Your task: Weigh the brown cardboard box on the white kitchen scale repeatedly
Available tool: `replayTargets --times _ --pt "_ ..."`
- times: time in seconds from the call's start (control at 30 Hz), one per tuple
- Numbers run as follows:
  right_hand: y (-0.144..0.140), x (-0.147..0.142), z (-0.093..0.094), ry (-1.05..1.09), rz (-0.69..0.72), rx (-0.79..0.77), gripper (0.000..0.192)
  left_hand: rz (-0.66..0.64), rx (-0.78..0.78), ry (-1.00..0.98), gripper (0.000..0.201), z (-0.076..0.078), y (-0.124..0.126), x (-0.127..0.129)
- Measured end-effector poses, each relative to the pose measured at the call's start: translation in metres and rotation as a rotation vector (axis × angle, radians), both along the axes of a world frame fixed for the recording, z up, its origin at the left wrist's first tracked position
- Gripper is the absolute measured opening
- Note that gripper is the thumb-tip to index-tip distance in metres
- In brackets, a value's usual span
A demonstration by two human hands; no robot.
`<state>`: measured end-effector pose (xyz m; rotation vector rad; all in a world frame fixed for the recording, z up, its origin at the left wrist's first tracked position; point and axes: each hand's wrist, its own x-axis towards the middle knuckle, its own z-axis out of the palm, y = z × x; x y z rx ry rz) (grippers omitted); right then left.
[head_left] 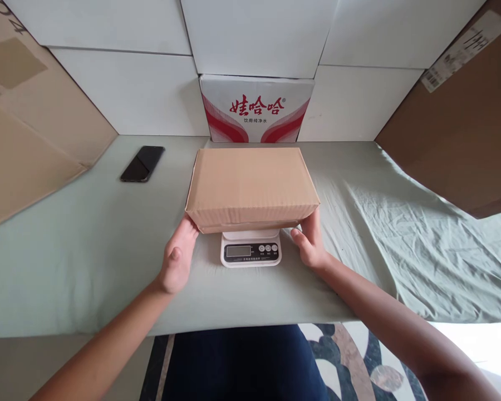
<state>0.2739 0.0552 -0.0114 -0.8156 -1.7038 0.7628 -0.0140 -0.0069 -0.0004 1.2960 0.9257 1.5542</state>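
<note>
The left hand (177, 257) has its fingertips against the near left corner of the cardboard box (250, 184), fingers tucked toward the underside, thumb free and pointing up; it touches rather than clamps. The right hand (312, 243) mirrors it at the near right corner, fingers curled under the edge — whether either hand bears any weight cannot be told from here. The box, closed and plain brown, lies flat over the small white kitchen scale (251, 249), covering its platform and leaving only the front panel with the display and buttons showing (the readout is too small to read). Judging from this, the box is already set on the scale, while both hands have yet to come off it, so a free reading seems still ahead. The scale stands on a table under a pale green cloth (87, 267). A dark phone (142, 163) lies well apart at the back left, and a red-and-white printed carton (256, 108) stands just behind the box.
</note>
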Motion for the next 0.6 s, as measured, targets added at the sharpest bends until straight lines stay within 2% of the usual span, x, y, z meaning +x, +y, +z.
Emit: replayTargets --times 0.6 --pt "-0.0049 0.0004 0.0005 0.014 -0.018 -0.002 0.074 -0.018 0.033 0.001 0.075 -0.0001 -0.0049 -0.0023"
